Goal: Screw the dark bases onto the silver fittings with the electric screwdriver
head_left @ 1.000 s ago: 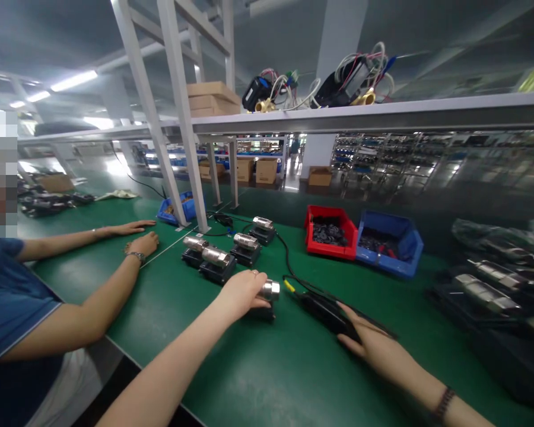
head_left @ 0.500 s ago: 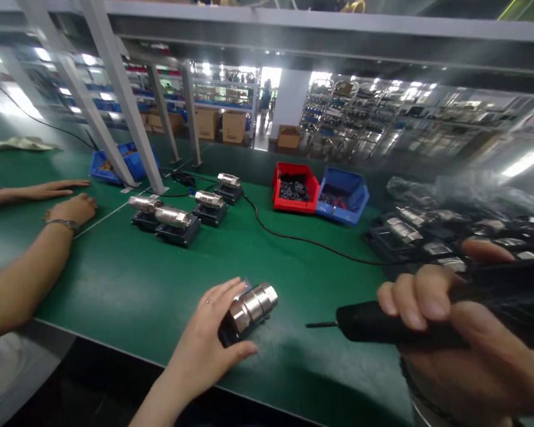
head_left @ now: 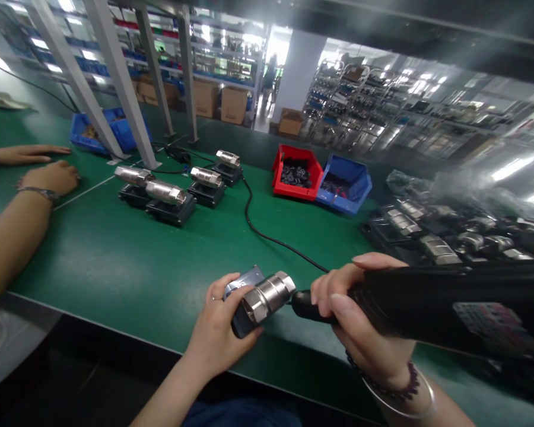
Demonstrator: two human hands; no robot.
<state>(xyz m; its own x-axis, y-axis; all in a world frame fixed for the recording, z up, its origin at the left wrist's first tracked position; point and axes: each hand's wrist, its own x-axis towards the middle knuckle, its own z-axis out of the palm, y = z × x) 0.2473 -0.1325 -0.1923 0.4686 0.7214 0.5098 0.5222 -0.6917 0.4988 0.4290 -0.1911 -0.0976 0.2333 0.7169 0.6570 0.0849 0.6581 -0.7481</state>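
Observation:
My left hand [head_left: 225, 323] is wrapped round a silvery metal pipe fitting [head_left: 271, 295] mounted on a dark box [head_left: 244, 320]. The fitting is tilted, its hexagonal end toward the right. In my right hand [head_left: 365, 308] is a black electric screwdriver [head_left: 427, 302], lying roughly level and pointing left. Its tip is close to the right side of the fitting's box; whether it touches a screw there is hidden.
A red bin [head_left: 297, 172] and a blue bin [head_left: 345, 184] hold small dark parts. Several similar fittings on boxes [head_left: 171, 204] stand at left, more [head_left: 440, 249] lie heaped at right. A cable [head_left: 271, 237] crosses the green bench. Another person's hands [head_left: 53, 178] rest at far left.
My right hand has brought the screwdriver left, up to the fitting. My left hand has turned the fitting and its box slightly, showing more of the box. The camera view has shifted.

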